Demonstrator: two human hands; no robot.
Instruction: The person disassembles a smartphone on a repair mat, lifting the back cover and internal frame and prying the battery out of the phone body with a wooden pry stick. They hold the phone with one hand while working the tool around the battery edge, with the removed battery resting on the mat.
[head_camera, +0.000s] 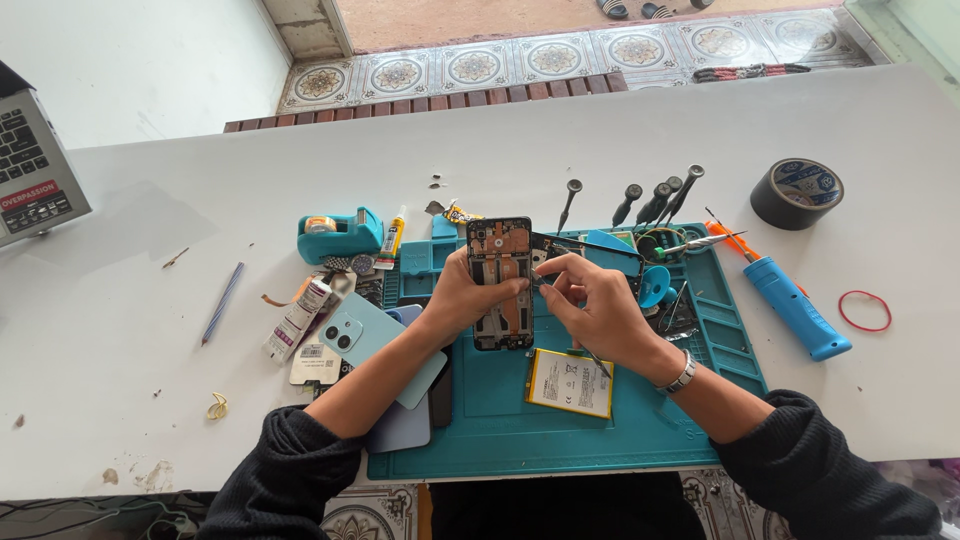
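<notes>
Now both hands on opened phone (over blue mat).

Count taken from the head view. One opened phone, back removed, held upright over one teal work mat. One loose yellow-labelled battery. One light-blue back cover with two camera rings. Five black-handled screwdrivers standing in a row along the mat's far edge. One blue electric screwdriver. One roll of black tape. One teal tape dispenser. One red rubber band. One blue pencil. Two glue tubes: one small, one larger white. One laptop, partly in view. Two hands: left hand, right hand. One wrist bracelet.
</notes>
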